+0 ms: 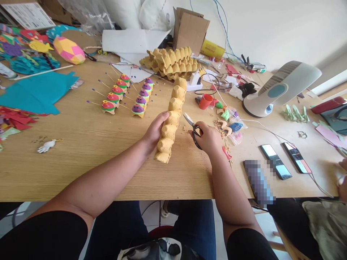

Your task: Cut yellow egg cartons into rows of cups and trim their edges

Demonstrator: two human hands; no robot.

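My left hand (158, 130) is closed around the left side of a long strip of yellow egg carton (170, 130), which it holds up above the wooden table. The strip is a single row of several bumps, its far end leaning slightly right. In my right hand (208, 138) are dark-handled scissors (194, 130), fingers through the loops. Their tips point toward the strip but stay apart from it, just to its right. Beyond my left hand stand painted egg-carton caterpillars: a red and green row (115, 94) and a purple row (142, 96), both with pin-like sticks.
Stacked egg cartons (173, 61) lie at the back. A small red bucket (205, 101), clay bags and carton scraps sit to the right, before a white fan (282, 88). Phones (275, 161) lie near the right edge, beside another person's hand (343, 180). Blue felt (40, 92) spreads at left.
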